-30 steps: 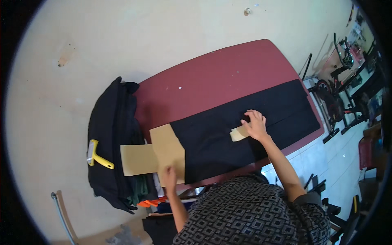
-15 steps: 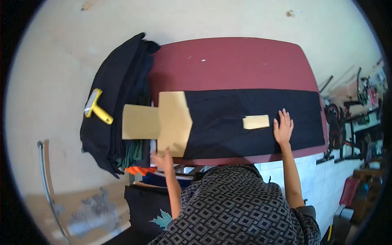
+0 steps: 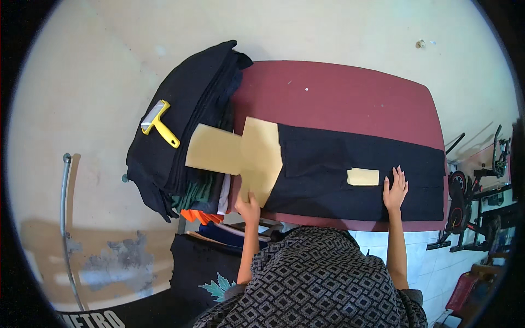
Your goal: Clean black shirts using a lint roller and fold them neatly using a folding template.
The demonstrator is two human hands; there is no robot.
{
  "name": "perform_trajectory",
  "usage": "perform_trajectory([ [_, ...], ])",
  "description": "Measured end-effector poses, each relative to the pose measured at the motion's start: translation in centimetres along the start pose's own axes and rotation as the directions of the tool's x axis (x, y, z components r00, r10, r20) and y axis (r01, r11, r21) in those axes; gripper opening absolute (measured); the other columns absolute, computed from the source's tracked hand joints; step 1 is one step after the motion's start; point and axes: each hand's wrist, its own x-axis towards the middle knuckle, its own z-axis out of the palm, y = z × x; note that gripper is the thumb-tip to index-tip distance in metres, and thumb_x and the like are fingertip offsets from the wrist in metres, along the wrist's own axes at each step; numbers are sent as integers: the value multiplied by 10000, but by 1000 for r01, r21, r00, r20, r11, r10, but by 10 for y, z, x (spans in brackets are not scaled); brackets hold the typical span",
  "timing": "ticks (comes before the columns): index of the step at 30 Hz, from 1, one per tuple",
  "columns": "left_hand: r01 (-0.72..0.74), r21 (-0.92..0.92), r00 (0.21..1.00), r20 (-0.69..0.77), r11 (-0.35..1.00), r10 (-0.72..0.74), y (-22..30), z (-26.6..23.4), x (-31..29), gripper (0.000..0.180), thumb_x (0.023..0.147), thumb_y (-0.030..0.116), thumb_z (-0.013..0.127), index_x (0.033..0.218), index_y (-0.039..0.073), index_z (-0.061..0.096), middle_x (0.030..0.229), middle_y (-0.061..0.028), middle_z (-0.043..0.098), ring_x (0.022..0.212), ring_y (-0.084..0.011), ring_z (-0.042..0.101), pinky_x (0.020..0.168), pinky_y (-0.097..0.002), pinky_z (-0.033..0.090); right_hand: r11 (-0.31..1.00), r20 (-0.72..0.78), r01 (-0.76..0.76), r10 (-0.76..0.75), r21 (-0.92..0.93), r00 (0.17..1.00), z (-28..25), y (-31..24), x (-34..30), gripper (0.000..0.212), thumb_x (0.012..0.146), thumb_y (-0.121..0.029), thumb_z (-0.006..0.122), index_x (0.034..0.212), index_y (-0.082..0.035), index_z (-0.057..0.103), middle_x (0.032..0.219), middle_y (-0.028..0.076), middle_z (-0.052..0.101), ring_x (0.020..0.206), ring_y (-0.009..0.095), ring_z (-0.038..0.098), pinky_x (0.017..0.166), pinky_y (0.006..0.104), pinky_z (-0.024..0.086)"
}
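A black folded garment (image 3: 317, 194) lies flat across the dark red padded board (image 3: 350, 93). At its left end is a T-shaped piece of tan cardboard (image 3: 261, 153), whose narrow arm reaches left to the pile of clothes. My left hand (image 3: 249, 210) pinches the cardboard's near corner, thumb on top; the fingers are partly hidden beneath it. My right hand (image 3: 396, 190) rests flat on the garment with its fingers stretched out. Just left of it, a small cream rectangular card (image 3: 363, 177) lies on the cloth.
A tall pile of dark clothes (image 3: 175, 104) stands at the left, with a yellow-handled lint roller (image 3: 162, 124) on top. An orange cloth (image 3: 202, 216) shows at its near side. A metal tube (image 3: 64, 218) stands far left; exercise equipment (image 3: 459, 210) is at the right.
The whole view has shifted and turned slightly. My left hand has closed on the cardboard's near corner, and the cardboard now sits tilted. My right hand stays flat on the garment.
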Motion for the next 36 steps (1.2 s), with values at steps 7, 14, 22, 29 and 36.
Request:
perform_trajectory([
  [7, -382, 33, 923, -42, 923, 383, 95, -33, 39, 377, 747, -116, 469, 1103, -18, 549, 1057, -185, 583, 960, -241, 587, 819, -300, 439, 1000, -14, -7, 7, 12, 1000, -4, 1, 0, 419, 859, -293, 434, 1233, -103, 421, 1341, 72, 335, 1258, 254, 274, 1023, 462, 156],
  [14, -380, 310, 824, -316, 872, 471, 173, -153, 167, 257, 817, 98, 533, 1003, -77, 563, 863, -150, 623, 745, -166, 558, 690, -310, 449, 1000, -7, -25, 25, 18, 1000, -7, 1, 1, 425, 854, -301, 442, 1229, -104, 426, 1341, 69, 337, 1256, 253, 277, 1027, 457, 153],
  [22, -454, -448, 818, -552, 770, 160, 203, -187, 278, 244, 818, 65, 550, 1004, -92, 537, 981, -127, 580, 825, -184, 574, 707, -305, 495, 997, -33, -33, 35, 65, 999, -4, 4, -1, 432, 834, -290, 458, 1222, -101, 429, 1334, 73, 347, 1246, 265, 289, 1021, 460, 161],
  [29, -215, -753, 947, -316, 622, -55, 119, 28, 320, 336, 790, -15, 427, 1122, -23, 476, 1079, -129, 530, 920, -244, 547, 739, -374, 500, 997, -37, -28, 31, 69, 999, -6, 6, 0, 435, 840, -309, 446, 1220, -98, 431, 1329, 82, 352, 1247, 266, 286, 1024, 446, 151],
  [36, 374, -813, 909, 226, 447, -349, 65, 173, 271, 335, 859, 70, 395, 1175, -40, 408, 1140, -144, 480, 993, -292, 510, 836, -426, 456, 998, -64, -12, 16, 60, 998, -6, 4, 2, 429, 834, -313, 443, 1211, -107, 439, 1329, 81, 349, 1241, 258, 294, 1012, 451, 180],
])
